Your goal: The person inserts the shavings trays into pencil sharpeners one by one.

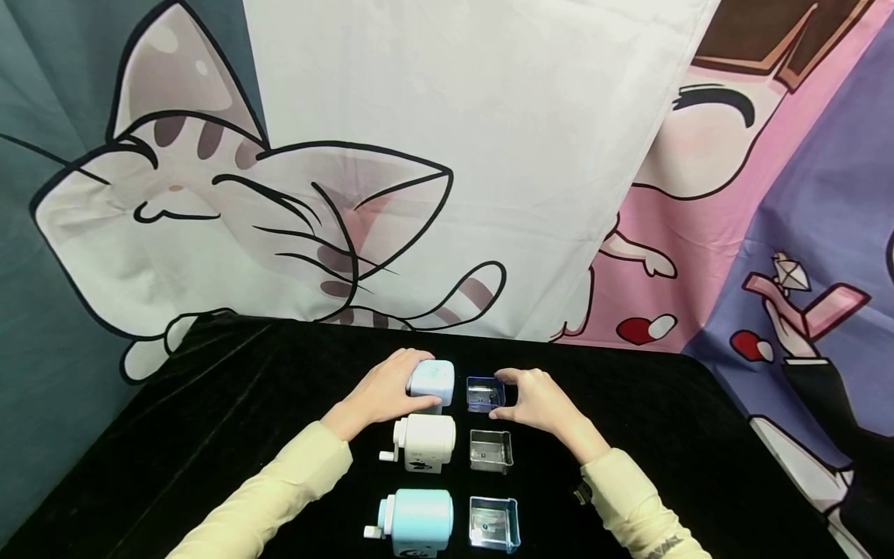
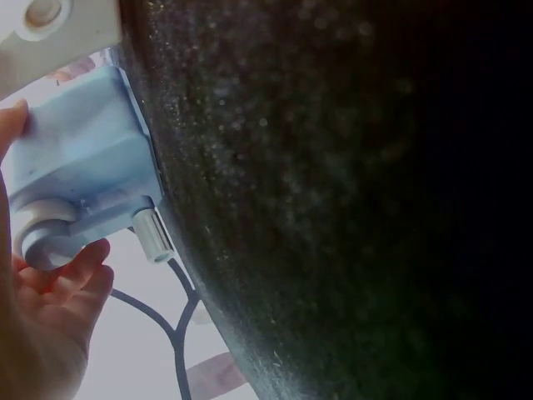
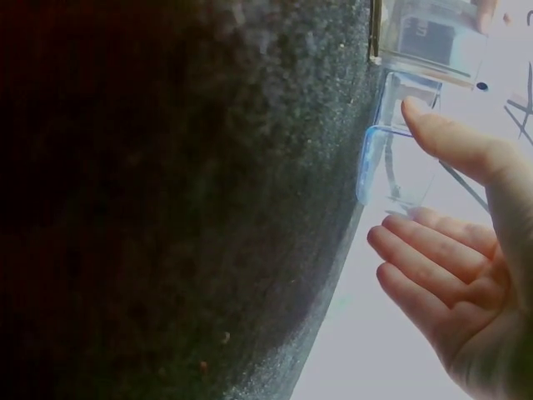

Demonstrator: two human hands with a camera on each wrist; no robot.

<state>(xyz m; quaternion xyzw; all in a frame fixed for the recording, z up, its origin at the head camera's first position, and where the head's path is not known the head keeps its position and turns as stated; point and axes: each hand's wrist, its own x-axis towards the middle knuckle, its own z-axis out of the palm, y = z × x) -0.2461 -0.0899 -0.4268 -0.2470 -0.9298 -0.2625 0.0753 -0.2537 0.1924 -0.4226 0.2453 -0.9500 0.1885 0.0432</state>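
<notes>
At the far end of a row, my left hand holds a light blue crank pencil sharpener, thumb on its near side and fingers on its far side. The left wrist view shows that sharpener with its metal crank rod sticking out. To its right, my right hand holds a clear, blue-edged shavings drawer between thumb and fingers at its right end. Thumb and fingers span this drawer in the right wrist view.
Nearer stand a white crank sharpener and a turquoise one. Beside them lie a clear greyish drawer and a clear blue-tinted drawer. Black cloth covers the table; a printed cartoon curtain hangs behind.
</notes>
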